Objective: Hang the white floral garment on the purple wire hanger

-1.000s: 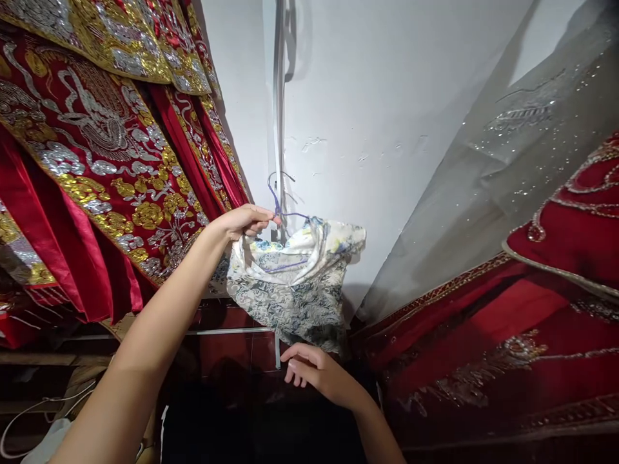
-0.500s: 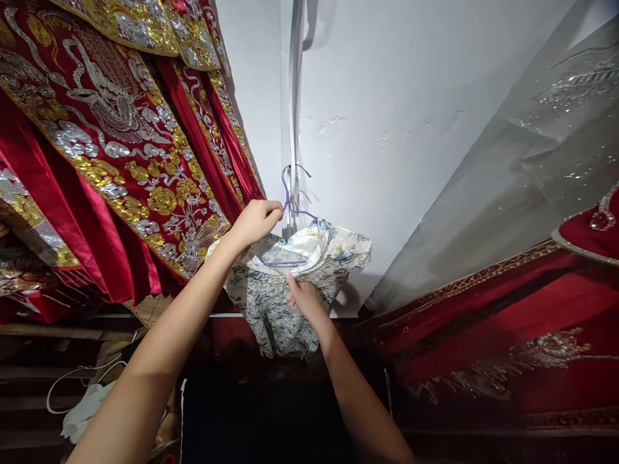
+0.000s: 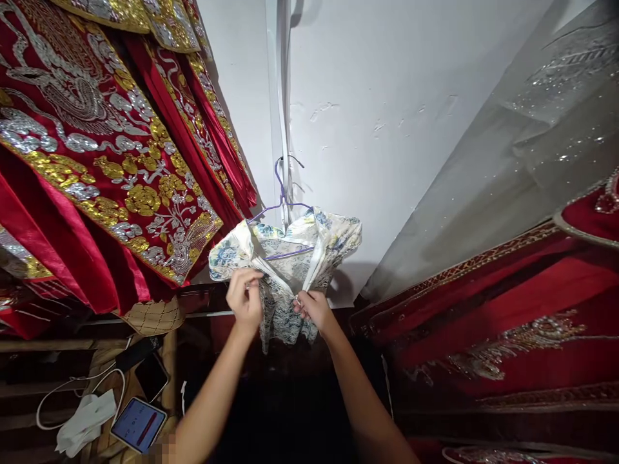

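A short-sleeved floral blouse [image 3: 336,235], white with blue and yellow print, hangs on a purple wire hanger [image 3: 281,193]. The hanger's hook goes over a white strip on the wall. Down the front, the neckline opens in a V with pale inner edges. At the bottom of that V, my right hand [image 3: 314,309] pinches the front edge of the blouse. My left hand [image 3: 245,299] is by the opening's left edge, its fingers loosely bent and the thumb apart from them. Nothing shows in it, though its fingertips are close to the cloth.
Red garments with gold and silver embroidery [image 3: 145,200] hang at the left. On a wooden stool [image 3: 170,367] at lower left lie a lit phone [image 3: 138,424], a dark phone [image 3: 151,377], white tissue [image 3: 89,422] and a white cable [image 3: 41,403]. Sheer fabric [image 3: 464,187] and red beaded clothing [image 3: 546,309] hang right.
My left hand has let go of the hanger's neck and moved down to the blouse's left front edge. My right hand has shifted slightly lower, and the neckline is spread wider.
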Demonstrator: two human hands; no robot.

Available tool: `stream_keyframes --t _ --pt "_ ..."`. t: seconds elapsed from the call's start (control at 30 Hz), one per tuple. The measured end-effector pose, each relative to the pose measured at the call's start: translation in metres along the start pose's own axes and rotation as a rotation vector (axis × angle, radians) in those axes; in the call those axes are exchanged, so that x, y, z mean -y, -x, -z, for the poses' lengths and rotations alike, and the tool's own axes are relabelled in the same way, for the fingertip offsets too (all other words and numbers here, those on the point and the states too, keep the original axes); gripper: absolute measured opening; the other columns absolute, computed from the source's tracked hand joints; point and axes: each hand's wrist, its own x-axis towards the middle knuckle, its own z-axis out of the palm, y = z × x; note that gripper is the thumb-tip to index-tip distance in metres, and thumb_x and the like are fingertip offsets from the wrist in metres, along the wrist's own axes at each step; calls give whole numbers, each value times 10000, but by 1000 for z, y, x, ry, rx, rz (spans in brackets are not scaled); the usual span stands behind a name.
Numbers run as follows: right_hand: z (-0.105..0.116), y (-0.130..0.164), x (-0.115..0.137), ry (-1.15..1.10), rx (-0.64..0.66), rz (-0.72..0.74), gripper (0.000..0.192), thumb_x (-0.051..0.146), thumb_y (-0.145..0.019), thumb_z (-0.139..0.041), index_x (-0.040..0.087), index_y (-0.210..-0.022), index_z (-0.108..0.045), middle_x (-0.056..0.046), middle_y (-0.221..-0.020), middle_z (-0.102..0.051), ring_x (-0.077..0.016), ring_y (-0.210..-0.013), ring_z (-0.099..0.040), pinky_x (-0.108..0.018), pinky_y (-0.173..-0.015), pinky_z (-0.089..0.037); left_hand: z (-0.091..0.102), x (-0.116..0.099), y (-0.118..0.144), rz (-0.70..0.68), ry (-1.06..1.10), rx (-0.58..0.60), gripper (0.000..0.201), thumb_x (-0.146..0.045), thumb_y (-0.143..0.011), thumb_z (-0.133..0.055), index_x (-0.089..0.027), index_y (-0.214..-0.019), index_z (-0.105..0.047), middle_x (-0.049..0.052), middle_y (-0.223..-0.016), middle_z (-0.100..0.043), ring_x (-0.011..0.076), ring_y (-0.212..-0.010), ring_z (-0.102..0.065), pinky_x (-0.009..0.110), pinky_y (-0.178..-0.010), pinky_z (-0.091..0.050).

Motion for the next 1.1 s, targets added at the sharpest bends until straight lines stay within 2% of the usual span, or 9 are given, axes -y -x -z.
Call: stream_keyframes --t 0.07,0.13,0.2,0.27,0.43,0.53,0.63,0.9,1.1 --pt "1 4 -3 -32 18 -2 248 358 -772 -546 169 -619 -593 -33 -564 -615 -102 -419 -449 -228 -395 -302 -4 1 47 234 9 79 124 -159 -890 -524 -193 -939 -632 58 -910 -624 201 -887 -611 339 -810 -492" --pt "-2 9 -4 -51 36 1 245 367 -764 -561 169 -624 -595 -25 -545 -598 -102 -411 -445 -227 -386 -293 -11 -1 79 395 29 210 183 -175 -862 -578 -197 -1041 -611 62 -963 -632 204 -912 -619 330 -825 -493" --pt "-7 14 -4 -61 48 12 259 387 -764 -581 170 -622 -590 -17 -533 -582 -102 -409 -447 -229 -386 -297 -20 -3 96 494 75 317 271 -195 -862 -596 -205 -1131 -571 63 -994 -641 197 -915 -627 311 -815 -493" --pt "-13 19 -3 -95 30 66 298 430 -779 -606 172 -631 -585 -7 -533 -566 -101 -422 -449 -231 -403 -313 -26 -4 101 546 127 372 259 -215 -890 -573 -208 -1146 -545 55 -973 -646 183 -879 -630 288 -781 -490" --pt "-18 29 -3 -197 -9 253 436 590 -846 -582 174 -715 -591 19 -578 -531 -101 -470 -441 -241 -458 -345 -28 -7 97 541 164 400 166 -246 -916 -552 -201 -1075 -567 45 -909 -651 180 -844 -631 277 -760 -479" --pt "-13 29 -4 -93 8 260 459 609 -849 -584 172 -710 -593 11 -582 -535 -115 -495 -459 -249 -482 -363 -25 -9 95 500 146 403 100 -254 -930 -532 -196 -973 -601 46 -882 -644 183 -836 -626 286 -767 -477" --pt "-8 28 -6 54 85 282 398 551 -856 -600 167 -749 -620 -12 -617 -584 -141 -550 -511 -258 -529 -401 -21 -10 95 493 108 384 109 -262 -928 -536 -197 -896 -618 50 -854 -636 191 -814 -617 291 -737 -478" --pt "-19 32 -11 201 -9 407 266 444 -916 -513 210 -795 -553 -38 -768 -664 -187 -722 -616 -279 -680 -463 -11 -9 90 469 112 358 169 -272 -933 -534 -215 -956 -691 77 -905 -649 217 -855 -631 315 -737 -502" --pt "-25 34 -13 123 -24 480 204 394 -920 -512 224 -812 -486 0 -701 -589 -167 -657 -581 -266 -643 -444 -8 -10 93 464 110 362 179 -258 -933 -536 -219 -1032 -680 82 -936 -636 212 -861 -635 318 -762 -511"
